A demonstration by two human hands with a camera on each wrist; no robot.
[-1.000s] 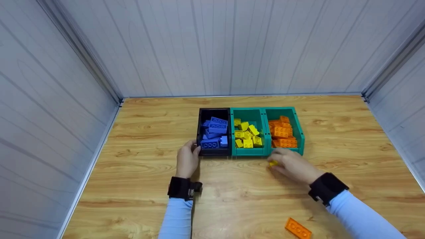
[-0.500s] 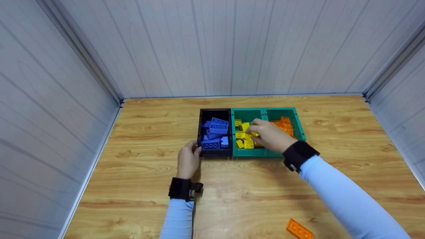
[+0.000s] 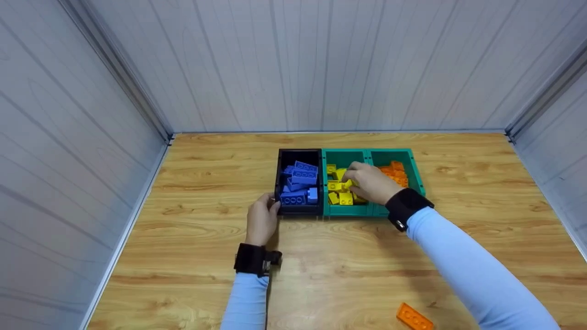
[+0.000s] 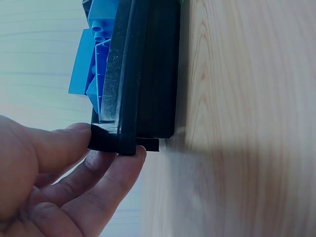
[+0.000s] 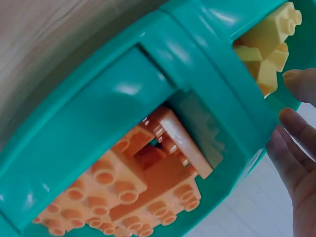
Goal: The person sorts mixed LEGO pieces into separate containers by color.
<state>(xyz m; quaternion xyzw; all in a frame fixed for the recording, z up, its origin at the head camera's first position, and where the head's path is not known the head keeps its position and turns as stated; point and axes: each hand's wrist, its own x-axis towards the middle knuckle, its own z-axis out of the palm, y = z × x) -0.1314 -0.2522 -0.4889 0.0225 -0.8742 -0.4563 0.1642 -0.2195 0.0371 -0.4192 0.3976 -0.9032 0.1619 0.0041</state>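
Observation:
My left hand [image 3: 262, 221] pinches the front left corner of a black bin [image 3: 300, 210] that holds blue toy bricks [image 3: 304, 177]. In the left wrist view, thumb and fingers close on the black rim [image 4: 129, 106]. Over the middle green bin [image 3: 344, 211], among its yellow bricks [image 3: 334, 185], is my right hand [image 3: 372, 184]. The right wrist view shows a gap between that hand's fingertips, with no brick in it. Orange bricks [image 5: 111, 182] fill part of the right green bin [image 5: 94, 101], partly hidden behind the right hand in the head view.
A single orange brick [image 3: 414, 316] lies on the wooden table [image 3: 316, 275] near its front edge. The three bins stand side by side. Pale panels [image 3: 302, 64] enclose the table at the back and both sides.
My right hand, which held a yellow brick in front of the bins, moved up and left to the middle bin and let the brick go there. My left hand stays on the black bin.

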